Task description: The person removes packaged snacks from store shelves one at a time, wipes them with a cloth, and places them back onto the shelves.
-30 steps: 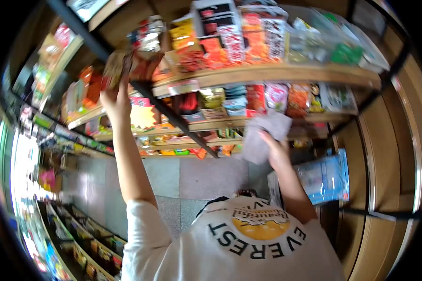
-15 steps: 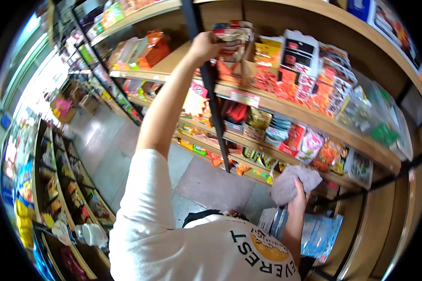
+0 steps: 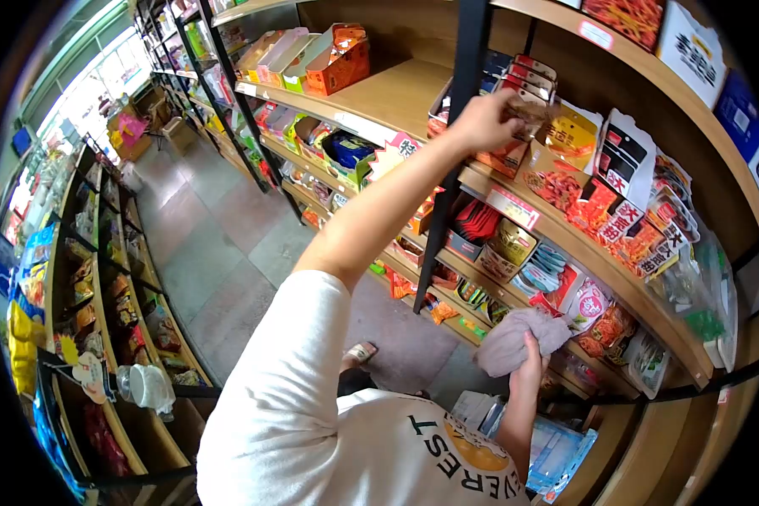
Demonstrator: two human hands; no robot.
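Note:
My left hand (image 3: 491, 124) is stretched out to the shelf just right of the black post. Its fingers are closed on a brownish snack packet (image 3: 533, 115), partly blurred, above a display box of packets. Beside it stand a yellow snack packet (image 3: 572, 131) and a white and black display box (image 3: 626, 156). Lower down, in front of my body, my right hand (image 3: 529, 371) grips a crumpled grey cloth (image 3: 521, 340), thumb on top.
A black post (image 3: 464, 93) divides the wooden shelf (image 3: 396, 94). An orange box (image 3: 339, 61) stands on the left section. Lower tiers carry several snack boxes. Blue plastic packaging (image 3: 557, 451) lies low on the right. Across the tiled aisle (image 3: 228, 219) runs another stocked rack (image 3: 101, 287).
The view has swung so that the shelf shows more of its left section. My left hand has drawn the packet slightly rightward and forward. The cloth stays in my right hand.

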